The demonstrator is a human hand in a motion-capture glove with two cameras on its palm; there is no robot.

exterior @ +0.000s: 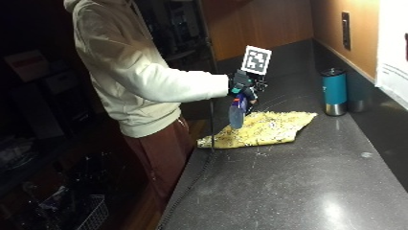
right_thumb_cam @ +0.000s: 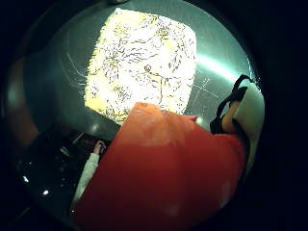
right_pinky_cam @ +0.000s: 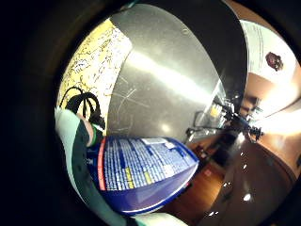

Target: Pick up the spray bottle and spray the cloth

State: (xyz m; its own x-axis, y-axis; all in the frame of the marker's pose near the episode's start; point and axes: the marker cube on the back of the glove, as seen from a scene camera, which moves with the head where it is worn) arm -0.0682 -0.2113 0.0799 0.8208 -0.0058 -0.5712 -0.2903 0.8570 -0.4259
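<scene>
1. The spray bottle (exterior: 237,111) hangs upright in my gloved right hand (exterior: 241,84), lifted off the bench (exterior: 306,182) and above the near end of the cloth (exterior: 261,128).
2. My fingers are curled round the bottle's top; its blue labelled body (right_pinky_cam: 141,172) fills much of the little-finger-side palm view, and its red part (right_thumb_cam: 163,173) fills much of the thumb-side view.
3. The cloth, yellow with a dark pattern, lies spread flat on the dark bench; in the thumb-side view it lies just beyond the bottle (right_thumb_cam: 142,62).
4. Farther along the bench, near the wall, stands a teal tumbler (exterior: 333,91) with a dark lid, well apart from the cloth.
5. My sleeve (exterior: 172,86) is cream-coloured.
</scene>
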